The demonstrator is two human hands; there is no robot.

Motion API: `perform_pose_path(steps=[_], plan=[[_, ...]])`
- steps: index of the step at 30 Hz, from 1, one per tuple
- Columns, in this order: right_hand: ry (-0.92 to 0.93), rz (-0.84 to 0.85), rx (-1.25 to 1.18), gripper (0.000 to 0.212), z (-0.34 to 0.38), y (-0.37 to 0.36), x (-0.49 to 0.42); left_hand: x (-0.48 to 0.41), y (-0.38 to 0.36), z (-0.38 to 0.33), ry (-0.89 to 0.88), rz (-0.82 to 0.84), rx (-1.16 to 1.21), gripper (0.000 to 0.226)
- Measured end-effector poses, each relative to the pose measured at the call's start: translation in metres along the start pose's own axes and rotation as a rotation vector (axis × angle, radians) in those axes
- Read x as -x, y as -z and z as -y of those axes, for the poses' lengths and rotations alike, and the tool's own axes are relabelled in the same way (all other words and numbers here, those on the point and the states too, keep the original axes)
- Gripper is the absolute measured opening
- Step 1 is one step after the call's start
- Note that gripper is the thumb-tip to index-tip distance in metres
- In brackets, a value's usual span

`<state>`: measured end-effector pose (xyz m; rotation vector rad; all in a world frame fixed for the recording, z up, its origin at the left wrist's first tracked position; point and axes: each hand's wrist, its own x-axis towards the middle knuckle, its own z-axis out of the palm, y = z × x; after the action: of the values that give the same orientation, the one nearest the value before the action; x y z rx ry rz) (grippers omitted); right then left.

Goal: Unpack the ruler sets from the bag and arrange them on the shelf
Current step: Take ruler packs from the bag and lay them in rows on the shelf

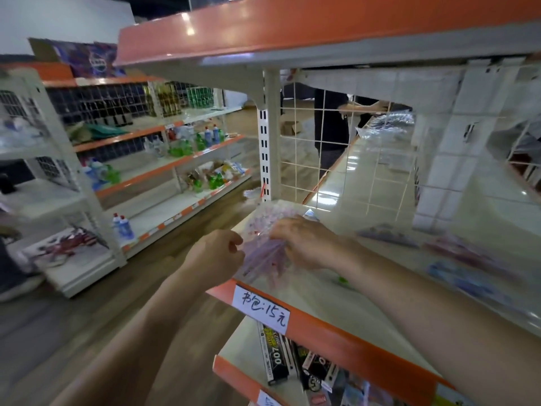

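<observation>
Shop aisle; orange-edged shelf [336, 326], left end. My left hand [216, 256] pinches the near edge of the clear bag [263, 221], which lies on the shelf with ruler sets [263, 254] inside. My right hand [304, 241] curls over the bag, gripping it; blur hides whether its fingers reach inside. Advised, in my judgement: hold the mouth taut, draw sets out flat, and lay them beside the packs [389, 234] further right.

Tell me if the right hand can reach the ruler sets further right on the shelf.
Likely yes: nothing stands between the right hand and the ruler sets, though it holds the bag and must let go first.
</observation>
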<state>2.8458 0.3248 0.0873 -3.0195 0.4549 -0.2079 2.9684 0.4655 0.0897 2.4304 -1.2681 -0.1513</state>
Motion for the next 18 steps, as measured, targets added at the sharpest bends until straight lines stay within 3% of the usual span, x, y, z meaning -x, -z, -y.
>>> perform_pose_path(steps=[4, 11, 15, 18], plan=[[0.025, -0.006, 0.051, 0.030, 0.003, -0.003, -0.003, -0.002, -0.001, 0.001, -0.011, 0.022, -0.008, 0.032], [0.039, 0.018, 0.090, 0.032, 0.001, -0.002, -0.003, -0.004, -0.004, 0.004, -0.027, 0.033, -0.079, 0.038], [0.027, -0.029, 0.050, 0.019, 0.000, 0.002, -0.006, -0.008, -0.007, 0.001, -0.074, 0.041, -0.200, 0.044], [0.015, -0.089, -0.079, 0.024, 0.000, 0.008, -0.007, -0.011, -0.009, -0.001, -0.087, 0.033, -0.213, 0.033]])
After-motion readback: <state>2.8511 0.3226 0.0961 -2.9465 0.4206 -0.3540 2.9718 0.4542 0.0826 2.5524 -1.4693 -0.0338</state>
